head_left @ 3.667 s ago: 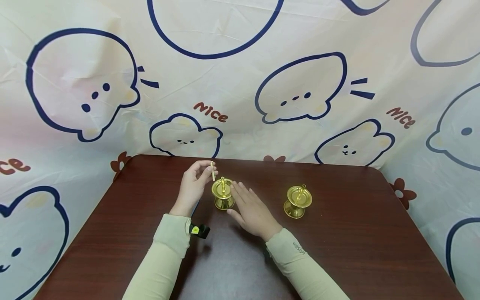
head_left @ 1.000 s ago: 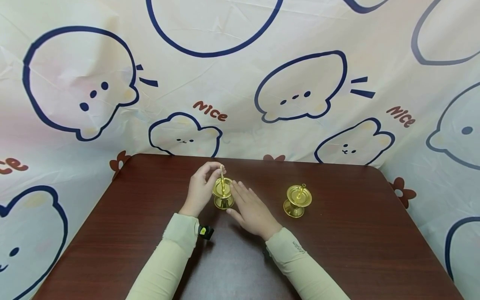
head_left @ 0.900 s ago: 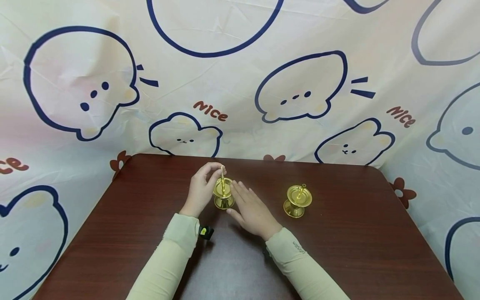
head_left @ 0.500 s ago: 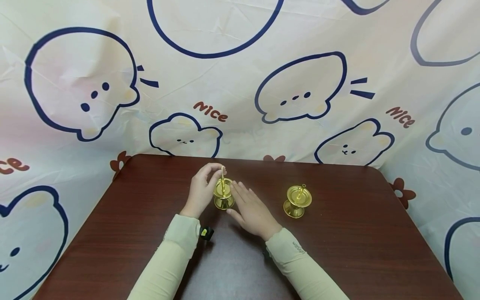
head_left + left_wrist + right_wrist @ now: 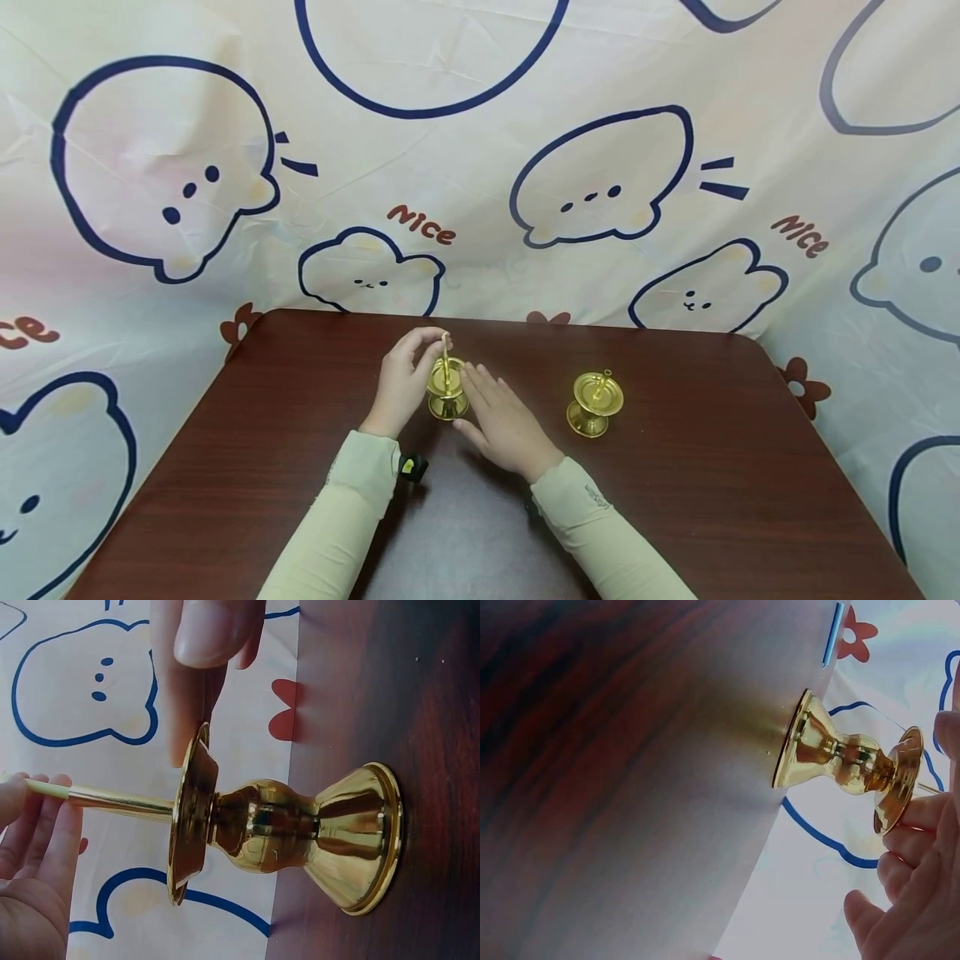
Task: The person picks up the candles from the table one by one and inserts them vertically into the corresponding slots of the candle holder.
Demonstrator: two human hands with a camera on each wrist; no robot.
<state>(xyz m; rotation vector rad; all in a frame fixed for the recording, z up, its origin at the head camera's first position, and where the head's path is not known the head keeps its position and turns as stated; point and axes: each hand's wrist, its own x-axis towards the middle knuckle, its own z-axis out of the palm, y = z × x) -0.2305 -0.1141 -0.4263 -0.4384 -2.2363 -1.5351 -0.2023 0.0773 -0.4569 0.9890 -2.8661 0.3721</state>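
Note:
Two brass candle holders stand upright on the brown table. At the nearer one to the left point(image 5: 448, 406), my left hand point(image 5: 399, 383) pinches a thin pale-yellow stick point(image 5: 46, 787), perhaps a wick or slim candle. Its lower end meets the top of the narrow brass tube point(image 5: 120, 802) rising from the dish; how deep it sits inside is hidden. My right hand point(image 5: 512, 423), fingers straight, lies along the right side of this holder, fingertips at the dish rim point(image 5: 898, 784). To the right, out of both hands' reach of touch, is the second holder point(image 5: 595, 403).
The dark brown table point(image 5: 720, 492) reaches back to a cream cloth point(image 5: 480, 175) with bear outlines. A blue strip point(image 5: 832, 634) lies near the table's edge in the right wrist view. A black strap piece point(image 5: 412, 467) sits at the left cuff.
Since the oldest frame my left hand has moved right, bringing the stick from beside the left holder onto its tube. Over the last second both hands stay nearly still.

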